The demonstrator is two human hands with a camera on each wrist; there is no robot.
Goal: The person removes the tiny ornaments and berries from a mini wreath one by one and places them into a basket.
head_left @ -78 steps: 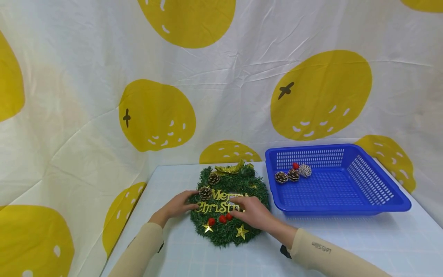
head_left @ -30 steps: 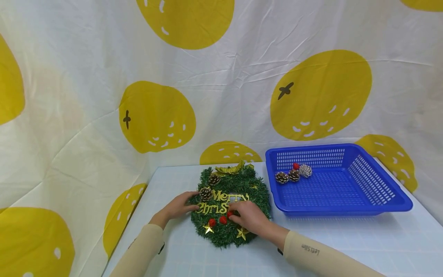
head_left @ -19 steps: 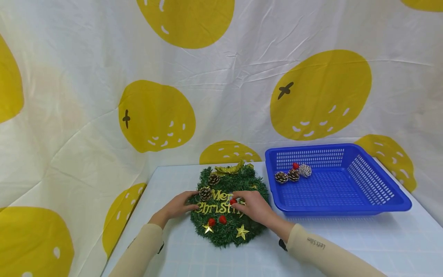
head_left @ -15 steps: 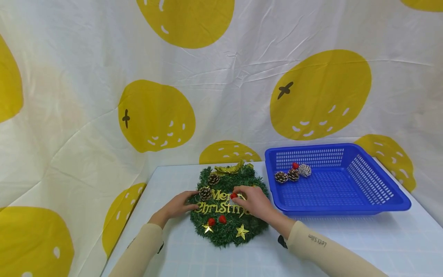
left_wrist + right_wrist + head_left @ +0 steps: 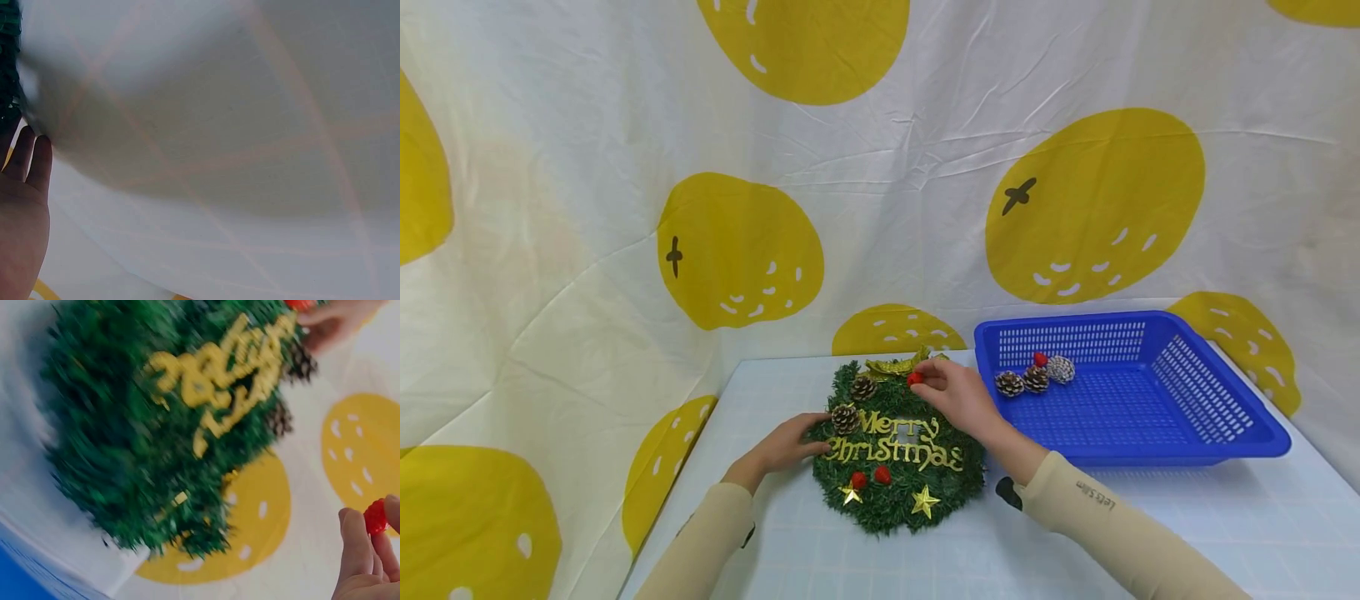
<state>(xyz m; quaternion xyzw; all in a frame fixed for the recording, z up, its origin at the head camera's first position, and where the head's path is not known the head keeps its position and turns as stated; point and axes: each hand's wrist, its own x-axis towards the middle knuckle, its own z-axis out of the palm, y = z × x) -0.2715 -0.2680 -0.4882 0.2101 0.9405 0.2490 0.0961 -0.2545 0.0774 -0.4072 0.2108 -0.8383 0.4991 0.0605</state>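
A green wreath [image 5: 835, 492] lies on the table, bearing gold "Merry Christmas" lettering [image 5: 880, 450], two pine cones [image 5: 846, 419] on its left, two red berries [image 5: 882, 475] and two gold stars [image 5: 925, 502] near the bottom, and a gold bow [image 5: 891, 367] on top. My left hand [image 5: 790, 442] rests at the wreath's left edge; in the left wrist view its fingers [image 5: 40, 162] look straight. Between thumb and fingers my right hand [image 5: 962, 400] pinches a red berry [image 5: 375, 517], held above the upper right of the wreath, close to the bow.
A blue plastic basket [image 5: 1120, 454] stands to the right of the wreath. Inside, at its left, are two brown pine cones [image 5: 1010, 383], a whitish one [image 5: 1061, 369] and a red berry [image 5: 1040, 359]. A fruit-printed cloth [image 5: 887, 250] hangs behind the table.
My right hand has pinched the third red berry off the wreath's lower part, then carried it up over the lettering toward the bow. The left hand has stayed in place.
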